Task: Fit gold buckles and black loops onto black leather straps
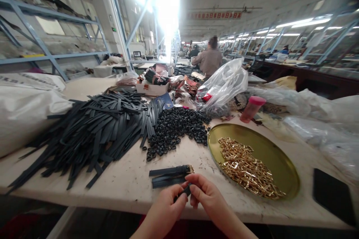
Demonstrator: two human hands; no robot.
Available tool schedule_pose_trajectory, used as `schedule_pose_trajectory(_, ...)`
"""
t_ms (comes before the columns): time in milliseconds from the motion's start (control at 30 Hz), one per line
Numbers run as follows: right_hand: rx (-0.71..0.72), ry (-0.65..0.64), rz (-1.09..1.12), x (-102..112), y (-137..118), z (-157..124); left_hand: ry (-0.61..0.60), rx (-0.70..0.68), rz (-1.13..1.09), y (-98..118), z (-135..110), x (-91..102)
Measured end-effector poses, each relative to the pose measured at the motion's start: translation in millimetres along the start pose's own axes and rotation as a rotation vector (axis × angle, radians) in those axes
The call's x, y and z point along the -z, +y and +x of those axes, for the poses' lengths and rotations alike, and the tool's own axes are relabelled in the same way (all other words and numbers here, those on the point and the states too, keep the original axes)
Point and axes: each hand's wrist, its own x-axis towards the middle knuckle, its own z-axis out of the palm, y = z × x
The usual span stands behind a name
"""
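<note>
My left hand [171, 202] is closed around a short black strap [184, 192] at the table's front edge. The fingers of my right hand [206, 194] pinch the other end of that strap; what lies between those fingertips is mostly hidden. Just beyond my hands lie a few finished-looking black straps [168, 181], with a gold buckle [191, 168] at their right end. A heap of small black loops [176, 127] sits behind them. To the right, a round gold tray [280, 160] holds a pile of gold rectangular buckles [249, 170].
A big heap of black strips [103, 130] spreads over the left side, beside a white sack [25, 112]. Behind the tray stand a pink-lidded jar [252, 109] and a clear plastic bag [224, 84]. A dark flat pad [333, 196] lies far right. A person [211, 59] sits further back.
</note>
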Motion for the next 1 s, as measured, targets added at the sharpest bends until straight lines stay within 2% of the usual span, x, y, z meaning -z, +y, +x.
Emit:
schedule_pose_trajectory(133, -0.035, 0.003, 0.036, -2.9, -0.6, -8.0, 0.025, -0.115, 0.077, 3.7, -6.0, -4.9)
schedule_pose_trajectory(300, -0.021, 0.168, 0.139, -12.0, 2.6, -9.7, 0.242, -0.104, 0.063, -11.2, -3.9, -24.9)
schedule_pose_trajectory(400, -0.007, 0.241, 0.191, -14.3, 16.9, -7.4, 0.296, -0.11, 0.011, -16.4, -0.8, -31.4)
schedule_pose_trajectory(600, 0.047, 0.335, 0.047, -8.1, 33.4, -4.7, 0.197, -0.056, -0.129, -9.7, -2.0, -27.3)
schedule_pose_trajectory(767, 0.069, 0.228, 0.05, -13.9, 23.3, -10.5, 0.174, -0.013, -0.269, -4.7, -0.1, -20.5)
schedule_pose_trajectory(833, 0.071, 0.221, 0.074, -14.9, 18.3, -13.9, 0.142, 0.013, -0.316, -5.0, 2.0, -17.1)
schedule_pose_trajectory(1000, -0.09, 0.172, 0.269, -8.0, 13.8, -15.6, 0.117, 0.097, -0.191, -10.1, 5.7, -9.7)
